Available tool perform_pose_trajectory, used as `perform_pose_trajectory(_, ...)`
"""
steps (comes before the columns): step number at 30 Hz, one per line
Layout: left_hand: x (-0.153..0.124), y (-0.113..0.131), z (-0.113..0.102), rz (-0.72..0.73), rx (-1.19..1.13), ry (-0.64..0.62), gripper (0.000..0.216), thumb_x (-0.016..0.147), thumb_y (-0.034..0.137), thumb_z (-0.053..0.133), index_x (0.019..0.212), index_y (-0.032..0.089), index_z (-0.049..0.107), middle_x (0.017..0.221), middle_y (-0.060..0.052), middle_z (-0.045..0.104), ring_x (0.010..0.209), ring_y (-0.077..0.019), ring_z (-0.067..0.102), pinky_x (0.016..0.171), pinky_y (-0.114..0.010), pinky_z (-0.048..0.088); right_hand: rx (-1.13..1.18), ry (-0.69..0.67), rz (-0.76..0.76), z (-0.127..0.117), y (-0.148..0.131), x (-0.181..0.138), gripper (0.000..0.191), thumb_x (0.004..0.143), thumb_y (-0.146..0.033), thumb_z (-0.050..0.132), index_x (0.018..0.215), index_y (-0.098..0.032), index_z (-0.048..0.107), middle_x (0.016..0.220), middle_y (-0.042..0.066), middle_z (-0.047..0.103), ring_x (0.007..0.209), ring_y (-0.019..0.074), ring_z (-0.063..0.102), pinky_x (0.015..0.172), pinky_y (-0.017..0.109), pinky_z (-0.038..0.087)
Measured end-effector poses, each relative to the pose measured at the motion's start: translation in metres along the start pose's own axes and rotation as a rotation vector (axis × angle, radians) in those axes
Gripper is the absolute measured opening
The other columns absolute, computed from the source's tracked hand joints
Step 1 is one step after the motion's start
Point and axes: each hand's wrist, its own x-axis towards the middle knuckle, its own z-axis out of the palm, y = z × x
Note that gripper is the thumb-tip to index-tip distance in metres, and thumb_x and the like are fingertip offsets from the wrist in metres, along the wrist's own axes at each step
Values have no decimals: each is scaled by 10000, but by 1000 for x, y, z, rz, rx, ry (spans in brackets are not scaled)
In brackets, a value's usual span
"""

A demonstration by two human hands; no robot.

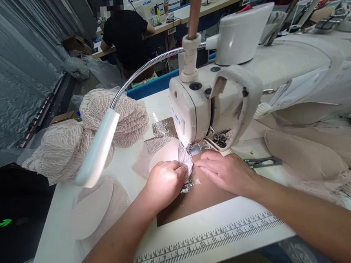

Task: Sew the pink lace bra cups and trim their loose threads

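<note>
A pale lace fabric piece (185,157) lies under the needle area of a white sewing machine (192,109), its edge curving toward me. My left hand (167,183) is closed, thumb and bent fingers gripping the lace piece from the left. From the other side my right hand (221,168) reaches in, fingers pressed together at the piece's right edge; its fingertips partly hide the fabric there. Both hands rest over a brown sheet (206,198) on the machine bed. Just beyond the left hand lies a beige rounded pad with lace (160,151).
Stacked lace pieces (112,116) stand at the back left, below a gooseneck lamp (98,148). Beige oval pads (93,210) lie at left; more beige pieces (306,152) pile up at right near thread snips (264,162). A printed ruler (203,243) runs along the front edge. A person (127,37) sits beyond.
</note>
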Motion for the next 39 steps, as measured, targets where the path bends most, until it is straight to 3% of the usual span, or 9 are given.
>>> perform_pose_trajectory(8, 1, -2, -1, 80, -20, 37, 312, 930, 294, 436, 811, 157, 690, 645, -41, 616, 607, -147, 529, 582, -270, 358, -8, -24, 26, -2, -2, 3, 263, 849, -149, 429, 924, -205, 675, 770, 38, 657, 674, 154, 570, 596, 259, 389)
perform_pose_trajectory(16, 0, -4, 0, 125, -14, 40, 315, 936, 291, 435, 782, 182, 688, 674, -32, 629, 612, -138, 495, 559, -288, 342, -14, -11, 44, -1, -2, 2, 257, 842, -143, 448, 939, -218, 673, 800, 39, 679, 711, 166, 599, 629, 270, 427)
perform_pose_trajectory(23, 1, -7, 2, 188, -69, 12, 216, 940, 244, 449, 942, 205, 662, 1115, -31, 662, 858, -167, 549, 682, -303, 400, 33, -3, 29, 1, -3, 1, 286, 853, -120, 434, 976, -209, 676, 865, 47, 680, 747, 156, 608, 663, 261, 449)
perform_pose_trajectory(28, 0, -6, 0, 205, 66, 1, 228, 944, 252, 443, 943, 199, 665, 1066, -24, 688, 813, -163, 543, 652, -312, 362, 51, -30, 34, 3, -7, 2, 305, 853, -100, 420, 1005, -195, 666, 885, 53, 672, 765, 157, 602, 685, 262, 451)
perform_pose_trajectory(32, -2, -7, 1, 229, 91, -26, 231, 948, 234, 426, 967, 189, 652, 1103, -34, 675, 876, -170, 544, 713, -319, 366, 39, -24, 72, 5, -10, 4, 291, 859, -113, 430, 1022, -194, 657, 895, 54, 666, 760, 156, 592, 686, 265, 444)
perform_pose_trajectory(39, -1, -4, 1, 215, 104, 16, 222, 946, 245, 436, 978, 188, 648, 1044, -32, 694, 861, -170, 556, 725, -319, 372, -2, -76, 0, 4, -8, 2, 271, 850, -87, 441, 926, -180, 684, 785, 44, 612, 738, 148, 536, 659, 258, 397)
